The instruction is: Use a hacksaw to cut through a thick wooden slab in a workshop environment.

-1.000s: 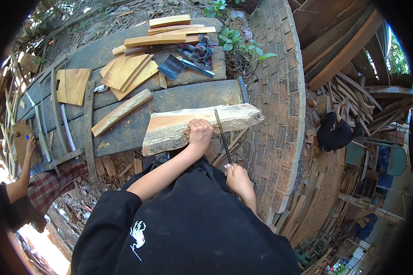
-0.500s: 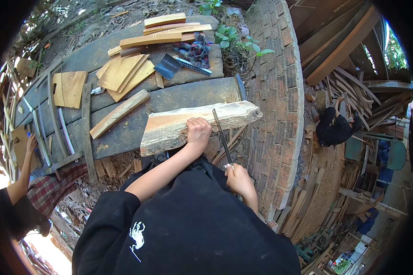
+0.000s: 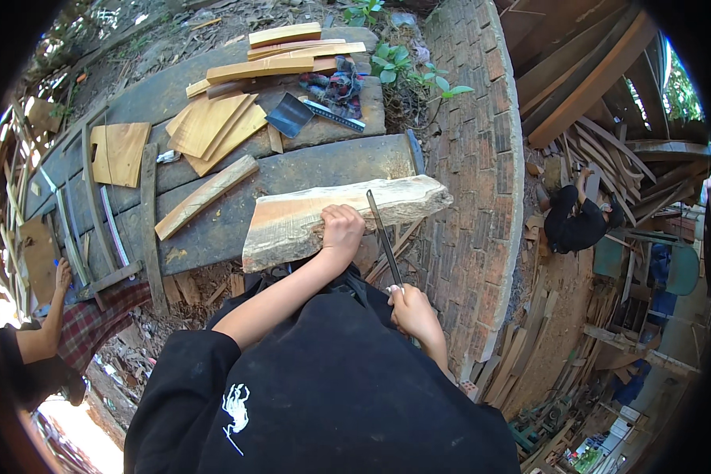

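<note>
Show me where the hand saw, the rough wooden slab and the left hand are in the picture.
hand saw [image 3: 383, 233]: head view, middle of the thin blade.
rough wooden slab [image 3: 292, 225]: head view, pale top face, left half.
left hand [image 3: 342, 229]: head view, back of the hand pressing on the slab.

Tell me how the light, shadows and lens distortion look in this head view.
Head view: hard sunlight on the wood slab and brick wall; blown-out glare at the lower left; black fisheye rim, straight edges bowing near it; left hand and right hand sharp, no motion blur.
</note>
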`<action>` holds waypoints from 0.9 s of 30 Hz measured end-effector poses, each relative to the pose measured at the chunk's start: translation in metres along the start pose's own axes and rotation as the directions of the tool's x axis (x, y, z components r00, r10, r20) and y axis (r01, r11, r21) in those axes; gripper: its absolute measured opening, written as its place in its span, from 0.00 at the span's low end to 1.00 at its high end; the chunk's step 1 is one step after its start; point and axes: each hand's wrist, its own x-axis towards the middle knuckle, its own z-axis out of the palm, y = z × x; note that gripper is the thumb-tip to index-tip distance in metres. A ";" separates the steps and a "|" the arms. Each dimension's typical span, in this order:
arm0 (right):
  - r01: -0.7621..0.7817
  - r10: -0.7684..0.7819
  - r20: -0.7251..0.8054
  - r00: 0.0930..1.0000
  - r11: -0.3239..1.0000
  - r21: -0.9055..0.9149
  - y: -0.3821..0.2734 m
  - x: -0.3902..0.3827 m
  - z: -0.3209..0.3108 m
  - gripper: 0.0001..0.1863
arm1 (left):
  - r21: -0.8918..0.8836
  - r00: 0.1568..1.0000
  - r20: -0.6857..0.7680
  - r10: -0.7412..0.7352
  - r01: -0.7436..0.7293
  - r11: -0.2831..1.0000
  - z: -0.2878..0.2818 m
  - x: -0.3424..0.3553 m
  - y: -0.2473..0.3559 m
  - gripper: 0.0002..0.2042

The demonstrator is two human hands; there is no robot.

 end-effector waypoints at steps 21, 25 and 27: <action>-0.222 -0.210 0.449 0.869 0.645 0.731 0.005 0.102 -0.006 0.12 | -0.031 0.998 0.037 0.048 -0.047 0.998 0.002 0.001 -0.001 0.02; -0.336 -0.388 0.504 0.772 0.424 0.841 0.019 0.110 -0.003 0.13 | -0.044 0.997 0.043 0.056 -0.054 0.998 0.000 0.004 -0.001 0.02; -0.358 -0.421 0.496 0.759 0.367 0.859 0.014 0.104 -0.004 0.13 | -0.084 0.997 0.057 0.061 -0.056 0.995 0.000 0.005 -0.004 0.02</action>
